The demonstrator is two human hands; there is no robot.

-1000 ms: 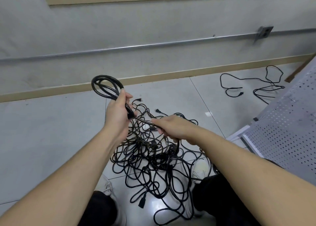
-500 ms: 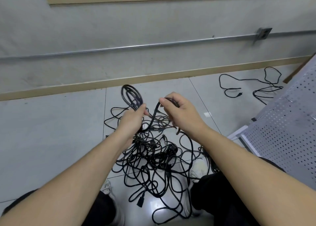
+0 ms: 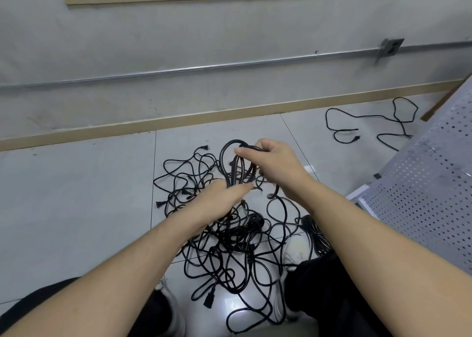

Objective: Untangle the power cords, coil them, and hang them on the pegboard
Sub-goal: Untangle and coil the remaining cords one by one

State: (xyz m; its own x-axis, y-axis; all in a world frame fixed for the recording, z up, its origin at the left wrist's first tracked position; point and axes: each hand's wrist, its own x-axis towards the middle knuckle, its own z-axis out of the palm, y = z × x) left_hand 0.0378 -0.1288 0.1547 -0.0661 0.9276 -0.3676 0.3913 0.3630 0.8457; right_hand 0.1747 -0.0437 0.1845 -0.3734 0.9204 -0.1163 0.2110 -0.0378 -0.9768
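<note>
Left hand (image 3: 219, 200): I see it low in the middle, above the pile. Its fingers (image 3: 241, 188) are curled round the bottom of the coil and hold it tight.
Right hand (image 3: 274, 164): I see it a bit farther and to the right of the left hand. Its fingers pinch the top of the coil.
Coil (image 3: 233, 163): This is a small bunch of black loops held up between my two hands. It stands up tall, with one round loop at the far end. One cord hangs down from it, under the right hand, into the pile.
Cord pile (image 3: 229, 237): A big messy heap of black power cords lies on the floor in the middle, near my feet. The cords cross over each other a lot. A few plugs stick out on the left side, and one black plug (image 3: 209, 299) lies at the near end.
Loose cord (image 3: 370, 124): One more black cord lies by itself on the floor, far to the right, well apart from the pile.
Pegboard (image 3: 429, 196): A grey board full of little holes is on the right side. It leans at a slant. I see no cords on it.
Floor (image 3: 76, 196): It has big pale grey tiles.
Wall (image 3: 178, 30): It is grey and far away, with a thin metal pipe (image 3: 204, 67) running across it.
Shoes (image 3: 293, 252): One white shoe shows next to the pile on the right.
</note>
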